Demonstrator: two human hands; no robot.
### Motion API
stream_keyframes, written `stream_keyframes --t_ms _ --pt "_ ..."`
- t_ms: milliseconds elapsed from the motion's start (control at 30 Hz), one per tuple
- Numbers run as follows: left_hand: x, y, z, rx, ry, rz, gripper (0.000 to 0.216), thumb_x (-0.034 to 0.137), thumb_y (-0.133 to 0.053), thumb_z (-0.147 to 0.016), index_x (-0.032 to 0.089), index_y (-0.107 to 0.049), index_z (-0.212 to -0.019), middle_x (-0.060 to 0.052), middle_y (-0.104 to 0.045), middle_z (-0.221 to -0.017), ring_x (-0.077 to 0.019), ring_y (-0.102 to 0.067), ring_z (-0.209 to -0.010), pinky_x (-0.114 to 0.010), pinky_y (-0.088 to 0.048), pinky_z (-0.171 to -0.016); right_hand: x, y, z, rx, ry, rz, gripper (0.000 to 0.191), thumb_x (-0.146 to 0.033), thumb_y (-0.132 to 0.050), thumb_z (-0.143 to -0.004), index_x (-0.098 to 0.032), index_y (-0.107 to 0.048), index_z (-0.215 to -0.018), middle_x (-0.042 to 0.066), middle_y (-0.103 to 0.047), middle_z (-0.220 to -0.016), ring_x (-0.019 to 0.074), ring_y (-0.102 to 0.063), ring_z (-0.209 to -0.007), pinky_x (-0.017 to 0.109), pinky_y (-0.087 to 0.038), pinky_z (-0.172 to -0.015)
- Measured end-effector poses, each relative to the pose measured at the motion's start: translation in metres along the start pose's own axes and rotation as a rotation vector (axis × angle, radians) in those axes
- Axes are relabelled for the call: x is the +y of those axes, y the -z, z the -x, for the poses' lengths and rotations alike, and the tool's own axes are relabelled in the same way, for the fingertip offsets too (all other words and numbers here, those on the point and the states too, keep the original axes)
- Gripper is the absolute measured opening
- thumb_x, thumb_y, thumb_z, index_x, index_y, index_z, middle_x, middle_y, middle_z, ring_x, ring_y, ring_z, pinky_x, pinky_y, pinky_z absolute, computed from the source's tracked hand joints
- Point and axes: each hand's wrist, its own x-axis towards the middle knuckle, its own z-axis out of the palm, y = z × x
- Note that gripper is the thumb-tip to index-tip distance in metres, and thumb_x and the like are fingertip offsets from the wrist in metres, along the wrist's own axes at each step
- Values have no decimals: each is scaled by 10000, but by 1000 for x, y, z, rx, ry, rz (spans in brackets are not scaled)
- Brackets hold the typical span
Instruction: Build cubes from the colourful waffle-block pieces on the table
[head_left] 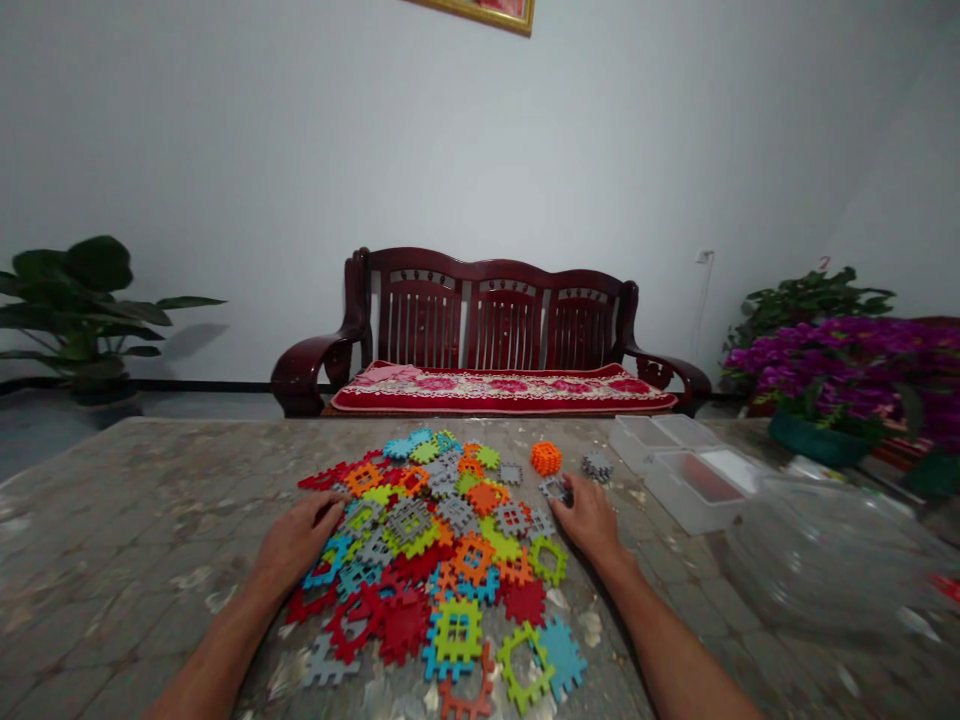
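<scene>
A heap of flat, notch-edged interlocking plastic pieces (409,520) in red, orange, green, blue and grey spreads over the table between my hands. My left hand (296,535) rests at the heap's left edge, thumb and fingers apart, with nothing visible held. On the right, my right hand (592,515) has its thumb and fingertips at a grey windowed interlocking piece (553,488), seemingly pinching its edge. Just beyond it stand a neat stack of orange pieces (546,458) and a stack of grey pieces (597,465). Part of each hand's fingers is hidden.
Clear plastic boxes (679,490) and a rounded transparent container (832,550) stand on the right side of the table (150,560). Purple flowers in a green pot (817,437) are farther right. A dark wooden bench (491,310) with a red cover stands behind the table.
</scene>
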Motion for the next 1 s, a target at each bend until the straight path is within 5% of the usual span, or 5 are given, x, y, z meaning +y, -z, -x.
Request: stream_keyframes --t_ms 467,700,1000 --pt "-6 -1 -2 14 1 -3 418 493 -477 -810 255 -793 -945 -58 -822 -1058 -250 -754 -968 -311 -571 -895 25 -8 -4 101 -26 -141 353 -365 -665 -821 -230 -727 -1141 94 -751 -1126 270 -682 -1052 366 -511 -941" --pt "-12 -4 -3 13 0 13 462 524 -463 -810 240 -795 -959 -73 -817 -1082 -268 -759 -973 -338 -581 -895 69 -9 -29 276 -194 -65 587 -226 -653 -759 -174 -599 -1342 170 -693 -1243 327 -624 -1199 433 -447 -1056" --pt "-22 -11 -4 21 29 20 458 545 -473 -803 267 -799 -965 -57 -817 -1082 -266 -755 -971 -333 -576 -896 89 -13 -58 187 -236 -1 658 -367 -706 -782 -193 -555 -1397 158 -727 -1168 327 -678 -1109 406 -488 -955"
